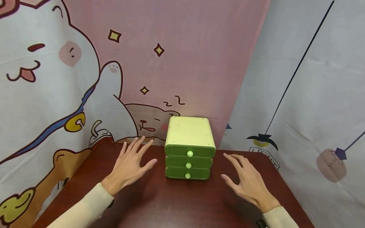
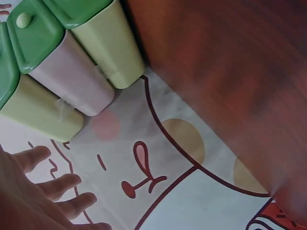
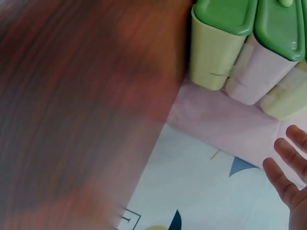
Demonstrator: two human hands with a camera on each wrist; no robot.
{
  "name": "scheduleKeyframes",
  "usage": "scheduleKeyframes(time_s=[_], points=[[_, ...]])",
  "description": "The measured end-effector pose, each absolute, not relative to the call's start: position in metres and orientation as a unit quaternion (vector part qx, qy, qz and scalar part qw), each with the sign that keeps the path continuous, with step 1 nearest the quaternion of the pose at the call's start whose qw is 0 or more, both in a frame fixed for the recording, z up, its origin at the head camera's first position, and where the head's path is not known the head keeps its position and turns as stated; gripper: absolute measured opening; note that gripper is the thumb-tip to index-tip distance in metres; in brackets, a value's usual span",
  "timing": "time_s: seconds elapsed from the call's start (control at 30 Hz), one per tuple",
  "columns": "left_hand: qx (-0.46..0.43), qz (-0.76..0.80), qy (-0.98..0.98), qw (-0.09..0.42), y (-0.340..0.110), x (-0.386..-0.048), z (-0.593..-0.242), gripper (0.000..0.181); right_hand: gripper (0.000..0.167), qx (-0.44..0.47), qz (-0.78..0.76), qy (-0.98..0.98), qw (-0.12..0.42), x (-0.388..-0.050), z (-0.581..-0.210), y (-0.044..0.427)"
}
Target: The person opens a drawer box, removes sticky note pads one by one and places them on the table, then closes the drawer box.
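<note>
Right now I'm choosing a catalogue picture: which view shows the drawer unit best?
The head view: it shows the drawer unit uncropped: top, three green fronts, three knobs. The left wrist view shows one side, unit cropped, one whole knob; the right wrist, the other side, cropped, one knob partly cut off.

Head view facing forward and down, wrist views nearer, rolled sideways, one each side — drawer unit (image 1: 182,147) in all three

My left hand (image 1: 129,167) left of drawer box (image 1: 189,134) — fingers straight and spread, thumb angled toward it. My right hand (image 1: 248,180) right of drawer box — fingers relaxed, slightly bent, thumb apart. Pale sleeves (image 1: 85,205) on both arms, nearer me than drawer box.
</note>
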State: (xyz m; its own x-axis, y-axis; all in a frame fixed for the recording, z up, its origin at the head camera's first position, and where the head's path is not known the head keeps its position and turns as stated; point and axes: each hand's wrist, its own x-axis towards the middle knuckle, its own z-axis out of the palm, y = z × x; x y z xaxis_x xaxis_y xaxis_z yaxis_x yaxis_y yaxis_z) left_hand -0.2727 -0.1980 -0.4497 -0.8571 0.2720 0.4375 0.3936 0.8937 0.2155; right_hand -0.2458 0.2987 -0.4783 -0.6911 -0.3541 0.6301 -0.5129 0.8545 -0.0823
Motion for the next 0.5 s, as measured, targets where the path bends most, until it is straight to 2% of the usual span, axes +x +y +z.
scheduleKeyframes(time_s=[0.2,0.5], points=[[-0.186,-0.156,-0.946,0.216,-0.192,-0.274,-0.441,0.080,0.077,0.255,0.137,-0.897,0.334,-0.242,-0.469,0.291],[-0.198,-0.151,-0.943,0.221,-0.182,-0.278,-0.426,0.078,0.075,0.283,0.153,-0.881,0.347,-0.236,-0.455,0.277]])
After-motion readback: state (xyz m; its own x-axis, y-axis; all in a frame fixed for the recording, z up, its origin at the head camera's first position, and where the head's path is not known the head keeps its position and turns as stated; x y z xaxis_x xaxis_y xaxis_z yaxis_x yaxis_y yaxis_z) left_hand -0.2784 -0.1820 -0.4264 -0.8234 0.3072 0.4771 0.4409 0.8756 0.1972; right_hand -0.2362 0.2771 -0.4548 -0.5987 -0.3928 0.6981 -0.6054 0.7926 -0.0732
